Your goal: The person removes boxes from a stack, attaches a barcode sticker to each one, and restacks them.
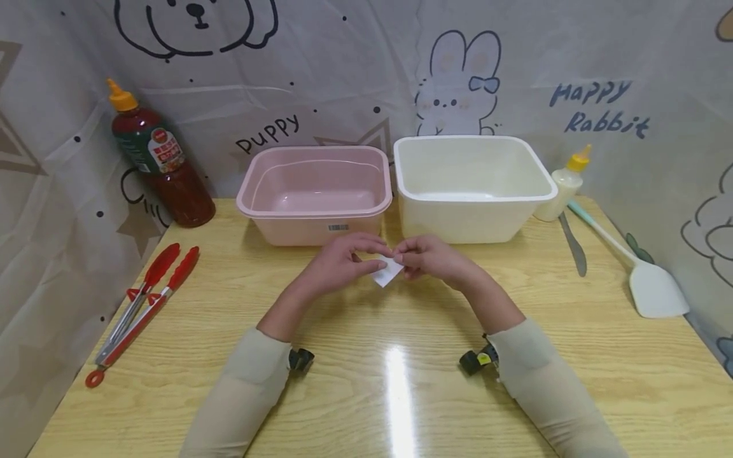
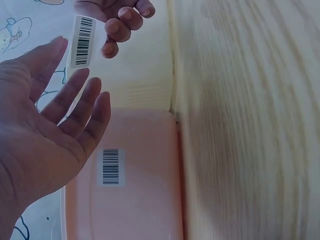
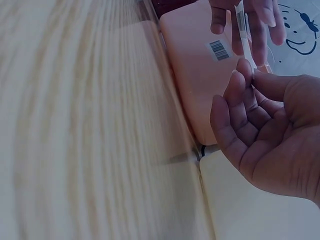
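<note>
A small white barcode label (image 1: 387,272) is held up in front of two tubs, its blank side showing in the head view. My right hand (image 1: 431,259) pinches one end of it between thumb and fingertips, the other fingers loosely bent. On the opposite side, my left hand (image 1: 347,259) has its thumb and fingers spread around the label's other end, fingertips right at its edge. The label's printed bars (image 2: 82,42) show in the left wrist view. Behind the left hand stands a pink tub (image 1: 315,228) bearing a similar barcode sticker (image 2: 110,167).
Beside the pink tub is a white tub (image 1: 458,219). A red sauce bottle (image 1: 182,191) and red-tipped tongs (image 1: 140,312) are at left. On the right are a yellow-capped squeeze bottle (image 1: 564,191), a spreading knife (image 1: 572,245) and a white spatula (image 1: 657,289).
</note>
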A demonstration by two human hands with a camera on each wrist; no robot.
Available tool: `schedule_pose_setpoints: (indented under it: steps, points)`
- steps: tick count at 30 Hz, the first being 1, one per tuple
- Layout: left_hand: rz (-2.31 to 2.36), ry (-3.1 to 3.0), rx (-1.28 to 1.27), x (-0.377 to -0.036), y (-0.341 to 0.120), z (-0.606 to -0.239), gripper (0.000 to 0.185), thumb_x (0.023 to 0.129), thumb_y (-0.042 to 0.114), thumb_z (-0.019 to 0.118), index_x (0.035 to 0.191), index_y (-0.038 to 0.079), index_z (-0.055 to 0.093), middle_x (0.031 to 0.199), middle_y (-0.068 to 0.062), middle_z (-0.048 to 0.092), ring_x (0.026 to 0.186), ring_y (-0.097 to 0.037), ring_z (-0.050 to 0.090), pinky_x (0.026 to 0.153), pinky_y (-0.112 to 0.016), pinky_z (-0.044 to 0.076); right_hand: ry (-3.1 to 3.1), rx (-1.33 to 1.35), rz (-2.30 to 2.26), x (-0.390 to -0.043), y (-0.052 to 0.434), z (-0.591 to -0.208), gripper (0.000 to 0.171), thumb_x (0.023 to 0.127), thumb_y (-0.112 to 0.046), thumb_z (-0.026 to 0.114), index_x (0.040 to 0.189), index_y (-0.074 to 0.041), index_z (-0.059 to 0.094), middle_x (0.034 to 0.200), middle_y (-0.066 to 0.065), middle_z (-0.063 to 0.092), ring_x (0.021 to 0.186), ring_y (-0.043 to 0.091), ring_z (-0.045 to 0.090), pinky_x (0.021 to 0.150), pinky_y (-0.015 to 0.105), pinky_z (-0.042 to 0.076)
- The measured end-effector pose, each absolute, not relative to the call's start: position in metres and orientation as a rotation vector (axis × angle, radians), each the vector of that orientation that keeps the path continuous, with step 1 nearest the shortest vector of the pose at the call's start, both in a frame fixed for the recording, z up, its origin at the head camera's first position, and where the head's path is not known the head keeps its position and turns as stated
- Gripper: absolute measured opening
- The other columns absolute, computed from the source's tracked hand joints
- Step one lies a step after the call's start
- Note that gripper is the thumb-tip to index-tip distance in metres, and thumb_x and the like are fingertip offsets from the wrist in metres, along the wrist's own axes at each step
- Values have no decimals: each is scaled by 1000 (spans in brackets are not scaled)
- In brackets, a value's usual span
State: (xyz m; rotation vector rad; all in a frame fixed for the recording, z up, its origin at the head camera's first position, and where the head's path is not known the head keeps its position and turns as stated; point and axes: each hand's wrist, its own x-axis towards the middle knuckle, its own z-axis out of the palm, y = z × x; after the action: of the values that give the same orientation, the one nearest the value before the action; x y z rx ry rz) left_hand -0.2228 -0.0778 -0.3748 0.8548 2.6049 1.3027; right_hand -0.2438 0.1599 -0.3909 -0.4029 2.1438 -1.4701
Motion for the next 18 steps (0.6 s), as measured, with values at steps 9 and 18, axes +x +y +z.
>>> schedule_pose_setpoints:
  steps: [9, 18]
  points:
    - [1287, 2584, 957, -224, -81, -376, 44, 90, -8, 59, 120, 20, 76, 129, -1, 71, 109, -20, 64, 68, -25, 55, 2120, -338, -1538, -247, 168, -391, 28, 104, -12, 53, 121, 9, 60, 90, 5, 63, 78, 14, 60, 82, 34, 59]
    - [1216, 2608, 986, -223, -81, -377, 38, 91, 1, 68, 123, 20, 75, 122, -1, 74, 99, -17, 70, 72, -25, 58, 2113, -348, -1530, -247, 172, -392, 27, 104, -13, 54, 120, 8, 61, 88, 3, 64, 77, 14, 60, 82, 35, 58]
